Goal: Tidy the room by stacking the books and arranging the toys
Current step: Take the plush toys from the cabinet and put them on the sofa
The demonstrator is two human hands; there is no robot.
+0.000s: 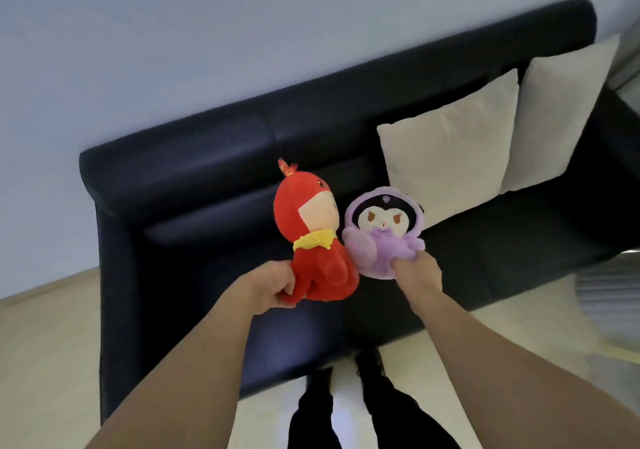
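Observation:
A red plush toy (304, 227) with a yellow scarf and a small orange tuft stands upright over the black sofa's seat. My left hand (272, 287) grips its lower left side. Right beside it, touching it, is a round purple plush toy (384, 230) with a white face and black hood. My right hand (417, 275) grips its bottom edge. Both toys face me, side by side. I cannot tell whether they rest on the seat or hang just above it. No books are in view.
The black sofa (214, 185) stands against a pale wall, with two cream cushions (450, 147) leaning on its backrest at the right. My dark-clad legs (346, 403) stand on the light floor just before the sofa's front. Something grey and striped (609, 286) lies at the right edge.

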